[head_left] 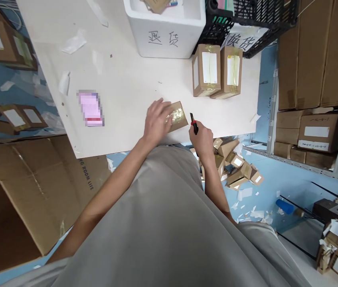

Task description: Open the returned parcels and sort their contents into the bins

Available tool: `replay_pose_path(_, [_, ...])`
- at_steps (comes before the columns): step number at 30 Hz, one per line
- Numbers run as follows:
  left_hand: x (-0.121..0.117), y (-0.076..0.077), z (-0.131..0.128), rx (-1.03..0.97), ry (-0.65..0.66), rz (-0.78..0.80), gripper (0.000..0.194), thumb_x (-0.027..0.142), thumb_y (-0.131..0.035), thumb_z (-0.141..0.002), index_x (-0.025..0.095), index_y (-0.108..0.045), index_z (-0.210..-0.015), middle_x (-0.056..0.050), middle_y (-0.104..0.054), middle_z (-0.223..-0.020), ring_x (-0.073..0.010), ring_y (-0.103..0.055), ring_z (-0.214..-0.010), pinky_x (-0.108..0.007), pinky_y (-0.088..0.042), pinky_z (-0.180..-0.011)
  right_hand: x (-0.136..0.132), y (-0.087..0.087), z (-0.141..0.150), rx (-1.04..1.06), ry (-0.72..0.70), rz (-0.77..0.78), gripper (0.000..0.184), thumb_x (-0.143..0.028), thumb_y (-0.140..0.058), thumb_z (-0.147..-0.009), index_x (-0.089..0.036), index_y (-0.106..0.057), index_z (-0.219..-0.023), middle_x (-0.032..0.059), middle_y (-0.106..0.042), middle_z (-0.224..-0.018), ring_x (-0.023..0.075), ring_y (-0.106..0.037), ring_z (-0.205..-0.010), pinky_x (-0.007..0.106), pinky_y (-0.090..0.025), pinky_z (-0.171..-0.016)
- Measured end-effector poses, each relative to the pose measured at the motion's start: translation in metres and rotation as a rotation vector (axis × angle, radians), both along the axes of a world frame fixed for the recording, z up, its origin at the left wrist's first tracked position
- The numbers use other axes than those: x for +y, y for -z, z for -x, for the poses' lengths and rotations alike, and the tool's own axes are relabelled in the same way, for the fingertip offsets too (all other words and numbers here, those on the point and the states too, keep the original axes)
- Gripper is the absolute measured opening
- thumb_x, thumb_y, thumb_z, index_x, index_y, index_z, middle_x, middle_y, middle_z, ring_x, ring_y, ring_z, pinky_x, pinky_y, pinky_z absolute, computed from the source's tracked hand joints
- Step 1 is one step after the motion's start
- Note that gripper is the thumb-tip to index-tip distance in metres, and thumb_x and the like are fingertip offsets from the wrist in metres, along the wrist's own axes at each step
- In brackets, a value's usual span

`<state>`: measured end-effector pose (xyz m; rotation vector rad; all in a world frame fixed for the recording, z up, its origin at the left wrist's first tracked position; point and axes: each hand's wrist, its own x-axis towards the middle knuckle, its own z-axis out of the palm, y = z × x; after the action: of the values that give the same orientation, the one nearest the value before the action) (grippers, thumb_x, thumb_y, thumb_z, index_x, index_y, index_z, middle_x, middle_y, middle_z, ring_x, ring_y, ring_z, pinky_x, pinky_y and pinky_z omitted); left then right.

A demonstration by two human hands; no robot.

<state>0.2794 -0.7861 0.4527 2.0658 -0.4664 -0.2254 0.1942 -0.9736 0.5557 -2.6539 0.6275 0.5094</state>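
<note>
A small brown cardboard box (177, 116) with shiny clear tape across it sits near the front edge of the white table (121, 107). My left hand (157, 121) lies over its left end, thumb and fingers holding it against the tabletop. Just right of the box, my right hand (201, 139) is closed around a black and red utility knife (194, 126). The dark tip of the knife points up, away from me and apart from the box. Part of the box is hidden under my left fingers.
Two taped boxes (207, 71) stand behind, near a white foam bin (169, 40) and a black crate (261, 16). A blurred pink item (91, 108) lies left among paper scraps. Opened cartons (240, 171) litter the floor right; a large carton (37, 187) stands left.
</note>
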Motion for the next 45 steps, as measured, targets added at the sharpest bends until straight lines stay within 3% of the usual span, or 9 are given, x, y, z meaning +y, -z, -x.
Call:
replay_pose_path(4, [-0.028, 0.007, 0.01, 0.022, 0.113, -0.02, 0.046, 0.061, -0.056, -0.114, 0.033, -0.075, -0.145, -0.01, -0.07, -0.162, -0.0405, -0.044, -0.172, -0.071, -0.02, -0.146, -0.014, 0.005, -0.002, -0.038, -0.081, -0.069, 0.035, -0.031, -0.044, -0.119, -0.022, -0.076, -0.13, 0.0143, -0.087, -0.115, 0.0339, -0.081, -0.103, 0.038, -0.057, -0.094])
replay_pose_path(10, [-0.034, 0.016, 0.016, 0.031, 0.024, -0.046, 0.05, 0.065, -0.053, -0.115, 0.032, -0.074, -0.145, -0.012, -0.067, -0.166, -0.0399, -0.041, -0.174, -0.071, -0.018, -0.147, -0.015, 0.017, -0.016, 0.015, -0.186, -0.107, 0.038, -0.031, -0.043, -0.121, -0.02, -0.071, -0.146, 0.0165, -0.086, -0.127, 0.034, -0.079, -0.113, 0.039, -0.056, -0.102])
replay_pose_path(18, [-0.041, 0.022, 0.022, -0.06, 0.01, -0.11, 0.058, 0.066, -0.039, -0.12, 0.028, -0.072, -0.147, -0.013, -0.068, -0.165, -0.0366, -0.043, -0.174, -0.067, -0.021, -0.148, -0.014, 0.032, -0.034, 0.043, -0.258, -0.111, 0.043, -0.031, -0.034, -0.124, -0.018, -0.067, -0.148, 0.0178, -0.084, -0.13, 0.0334, -0.077, -0.118, 0.042, -0.056, -0.107])
replay_pose_path(27, [-0.04, 0.032, 0.024, -0.129, 0.002, -0.154, 0.057, 0.061, -0.032, -0.123, 0.027, -0.068, -0.151, -0.013, -0.069, -0.165, -0.0349, -0.045, -0.173, -0.07, -0.026, -0.146, -0.001, 0.018, -0.045, 0.149, -0.255, -0.022, 0.044, -0.026, -0.03, -0.123, -0.009, -0.06, -0.152, 0.0258, -0.08, -0.136, 0.037, -0.078, -0.124, 0.046, -0.058, -0.107])
replay_pose_path(40, [-0.041, 0.03, 0.02, -0.077, 0.001, -0.145, 0.046, 0.053, -0.042, -0.122, 0.027, -0.068, -0.15, -0.013, -0.064, -0.171, -0.0355, -0.043, -0.174, -0.071, -0.023, -0.147, 0.006, 0.013, -0.062, 0.179, -0.26, -0.005, 0.038, -0.022, -0.036, -0.122, -0.008, -0.065, -0.144, 0.027, -0.081, -0.132, 0.0364, -0.079, -0.123, 0.046, -0.061, -0.106])
replay_pose_path(45, [-0.043, 0.033, 0.019, -0.094, -0.01, -0.149, 0.051, 0.056, -0.036, -0.123, 0.027, -0.068, -0.149, -0.013, -0.068, -0.166, -0.0342, -0.046, -0.173, -0.07, -0.027, -0.146, 0.003, 0.009, -0.051, 0.226, -0.249, 0.015, 0.041, -0.021, -0.035, -0.121, -0.01, -0.066, -0.145, 0.026, -0.082, -0.132, 0.0363, -0.079, -0.122, 0.045, -0.062, -0.103])
